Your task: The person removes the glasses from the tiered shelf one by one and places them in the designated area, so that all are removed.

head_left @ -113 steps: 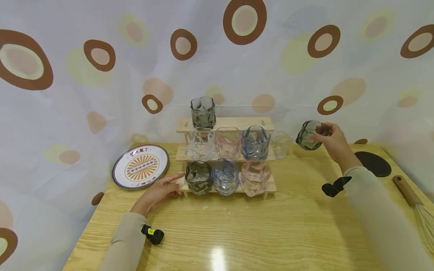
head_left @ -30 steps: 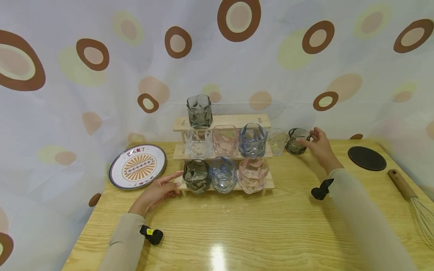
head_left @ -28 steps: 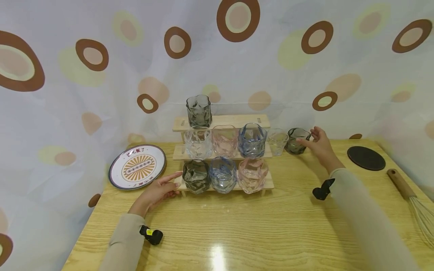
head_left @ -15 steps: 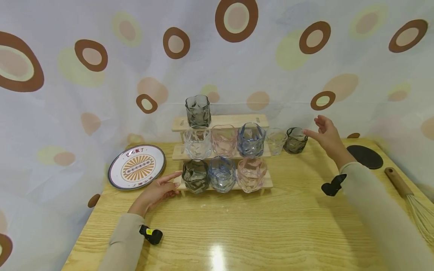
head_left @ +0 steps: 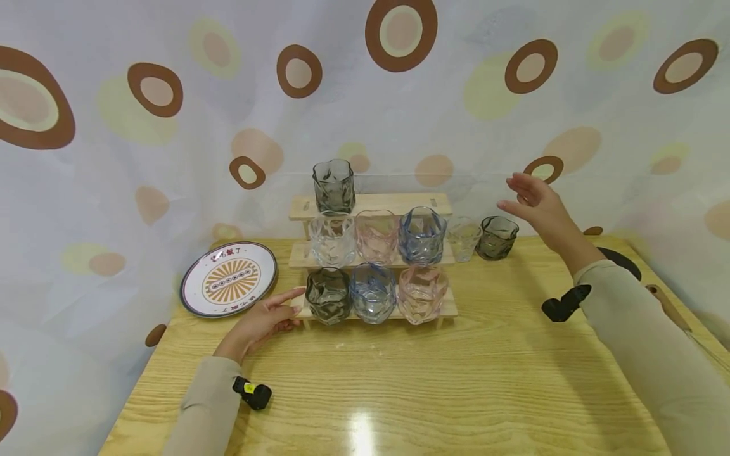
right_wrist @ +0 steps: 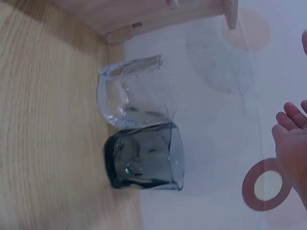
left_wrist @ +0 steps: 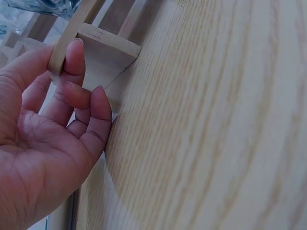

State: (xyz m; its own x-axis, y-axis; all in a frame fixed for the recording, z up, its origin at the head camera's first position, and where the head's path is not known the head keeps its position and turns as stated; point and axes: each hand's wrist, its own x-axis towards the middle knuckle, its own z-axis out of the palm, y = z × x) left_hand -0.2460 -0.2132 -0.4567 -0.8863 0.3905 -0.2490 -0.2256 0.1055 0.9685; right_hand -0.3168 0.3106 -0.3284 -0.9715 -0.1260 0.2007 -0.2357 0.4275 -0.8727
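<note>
My left hand (head_left: 263,322) pinches the left end of the bottom tier of a stepped wooden rack (head_left: 393,204); the left wrist view shows its fingertips on both sides of the board (left_wrist: 72,38). On that tier sit a dark grey glass (head_left: 328,296), a blue glass (head_left: 373,294) and a pink glass (head_left: 422,295). My right hand (head_left: 542,209) is raised, holding nothing, its fingers apart. Below and left of it, a grey glass (head_left: 496,238) stands upright on the table beside a clear glass (head_left: 463,239). The right wrist view shows both glasses, with part of the hand at its right edge.
The middle tier bears a clear glass (head_left: 332,239), a pink glass (head_left: 377,238) and a blue glass (head_left: 422,236). A grey glass (head_left: 334,187) tops the rack's left. A patterned plate (head_left: 229,278) lies left; a black disc (head_left: 620,261) and whisk (head_left: 667,306) lie right.
My right hand has lowered the grey glass to the table beside the clear glass, let go of it and risen away. My left hand stays on the rack.
</note>
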